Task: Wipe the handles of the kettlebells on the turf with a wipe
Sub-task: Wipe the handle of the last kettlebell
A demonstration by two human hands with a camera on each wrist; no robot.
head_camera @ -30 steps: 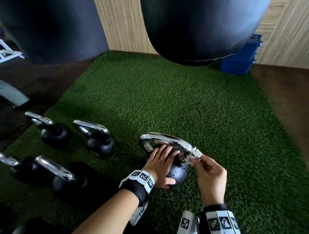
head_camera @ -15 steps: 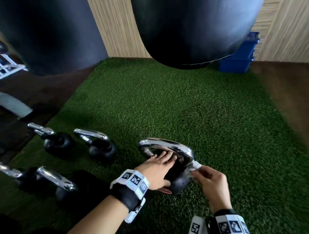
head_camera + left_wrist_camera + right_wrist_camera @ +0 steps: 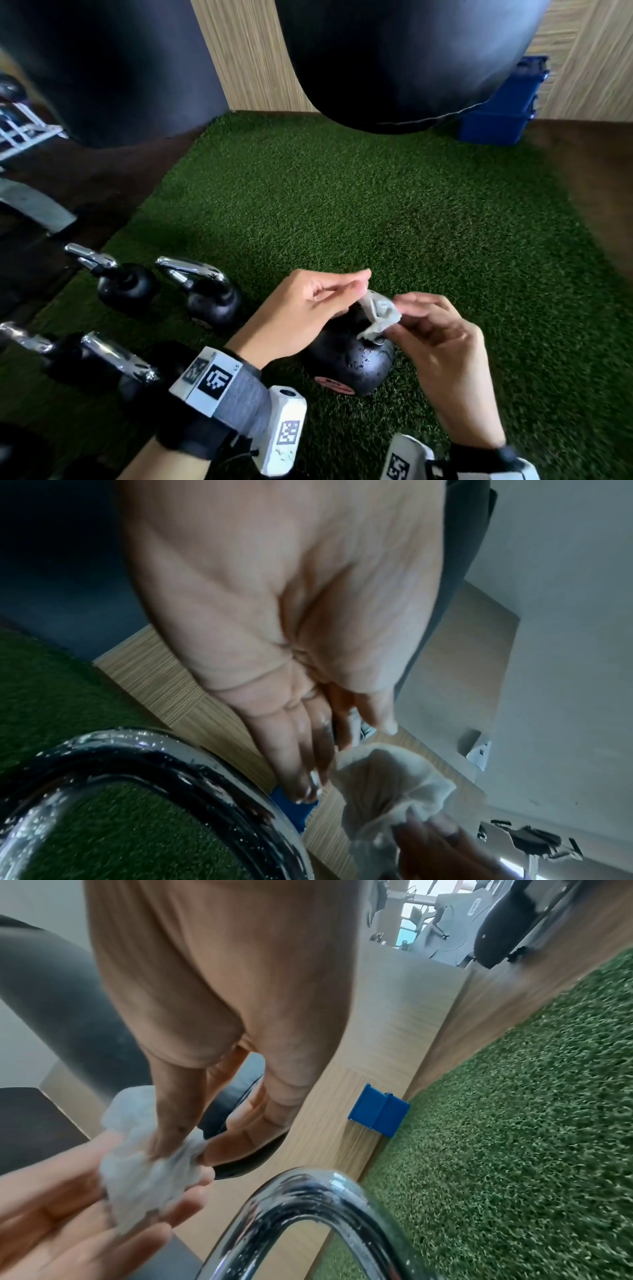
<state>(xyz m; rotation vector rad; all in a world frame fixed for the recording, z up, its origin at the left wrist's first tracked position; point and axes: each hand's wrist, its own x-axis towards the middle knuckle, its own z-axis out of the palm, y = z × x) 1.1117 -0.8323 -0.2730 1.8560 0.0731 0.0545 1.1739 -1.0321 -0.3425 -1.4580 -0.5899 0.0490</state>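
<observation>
I am holding my left hand (image 3: 301, 308) over the black kettlebell (image 3: 352, 363) on the green turf (image 3: 376, 212), fingers stretched toward the crumpled white wipe (image 3: 378, 315). My right hand (image 3: 442, 346) is pinching that wipe just above the kettlebell. Four more kettlebells are sitting to my left, their chrome handles (image 3: 191, 270) shining. A black punching bag (image 3: 404, 61) is hanging ahead, and a blue bin (image 3: 503, 109) is standing beside the wooden wall.

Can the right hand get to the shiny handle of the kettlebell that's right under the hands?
Probably yes. The right hand pinches the wipe just above that kettlebell, and its chrome handle curves bare right below the fingers; only the left hand hovers near.
</observation>
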